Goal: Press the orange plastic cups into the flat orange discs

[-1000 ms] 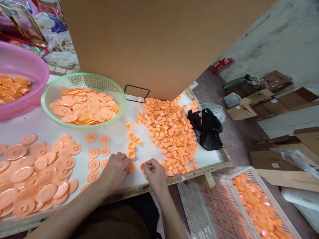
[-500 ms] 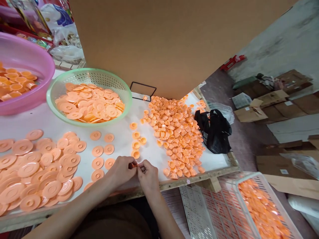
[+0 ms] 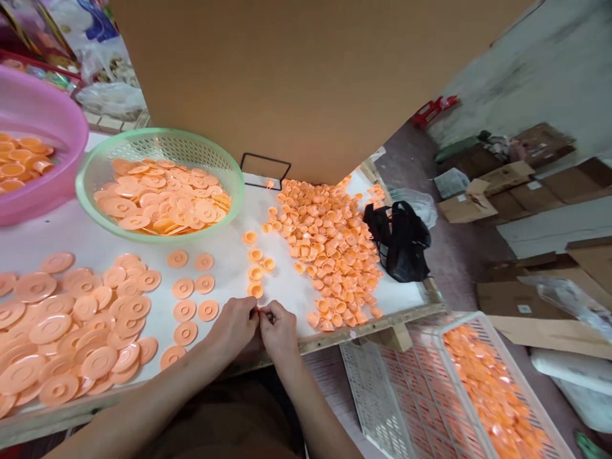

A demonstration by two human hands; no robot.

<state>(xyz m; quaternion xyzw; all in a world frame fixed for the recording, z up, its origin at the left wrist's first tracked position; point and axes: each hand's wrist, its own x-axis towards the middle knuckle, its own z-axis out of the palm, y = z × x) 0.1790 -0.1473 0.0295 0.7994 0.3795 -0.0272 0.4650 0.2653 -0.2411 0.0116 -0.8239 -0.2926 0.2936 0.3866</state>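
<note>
My left hand [image 3: 239, 323] and my right hand [image 3: 278, 328] meet at the table's front edge, fingers pinched together. Between the fingertips only a sliver of a small orange plastic piece shows; its shape is hidden. Just beyond the hands, several small orange toy cups [image 3: 255, 273] stand in a loose line. Left of them, flat orange toy saucers [image 3: 184, 311] lie in two columns. A large heap of little orange cups [image 3: 329, 248] spreads to the right of my hands.
A green colander [image 3: 229, 210] of saucers and a pink basin [image 3: 71, 137] of orange cups stand at left, near a saucer pile [image 3: 52, 328]. A cardboard box [image 3: 296, 83] rises behind. A black bag [image 3: 401, 245] lies at right; a white crate [image 3: 447, 344] stands below.
The view has shifted slightly, so the table things sit a little further left. My hands stay pinched together at the front edge, and less of the orange piece shows between them.
</note>
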